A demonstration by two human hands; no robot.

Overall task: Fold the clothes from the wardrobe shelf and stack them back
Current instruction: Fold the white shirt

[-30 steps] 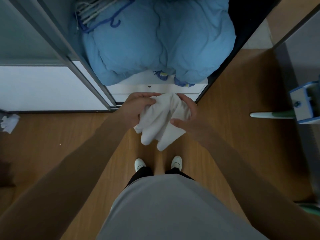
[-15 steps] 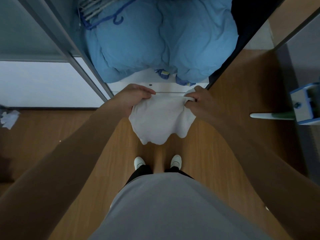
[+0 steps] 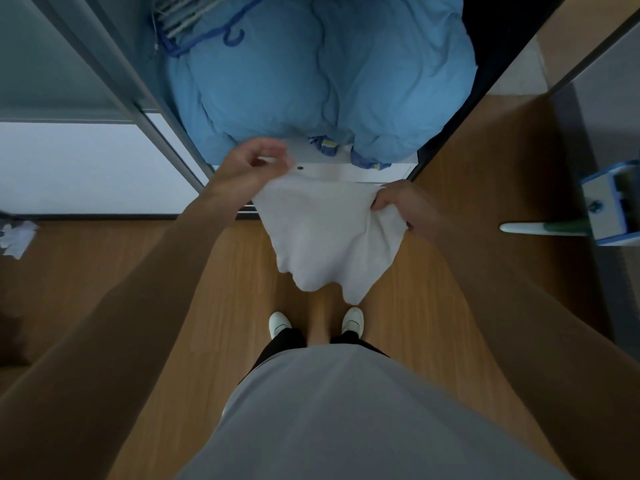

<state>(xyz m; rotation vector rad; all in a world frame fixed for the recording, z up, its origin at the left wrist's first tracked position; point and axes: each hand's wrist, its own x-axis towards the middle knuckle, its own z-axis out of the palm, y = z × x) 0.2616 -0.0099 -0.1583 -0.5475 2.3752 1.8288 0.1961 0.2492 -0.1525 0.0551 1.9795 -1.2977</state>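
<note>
A white garment [image 3: 322, 233] hangs spread out in the air in front of the wardrobe, above my feet. My left hand [image 3: 254, 164] pinches its upper left corner, raised a little higher than the other side. My right hand [image 3: 398, 202] grips the upper right edge, with cloth bunched under the fingers. The lower edge of the garment droops in uneven folds. Behind it, the white wardrobe shelf [image 3: 349, 169] carries a big light-blue duvet [image 3: 322, 74].
Blue and white hangers [image 3: 204, 26] lie at the shelf's back left. Grey sliding door frames [image 3: 138, 98] flank the opening. A blue and white mop head [image 3: 602, 209] sits on the wooden floor at right, and crumpled white paper [image 3: 15, 237] lies at left.
The bunched garment has been pulled open and spread wide between my hands. Both hands moved apart and up towards the shelf, the left one rising higher.
</note>
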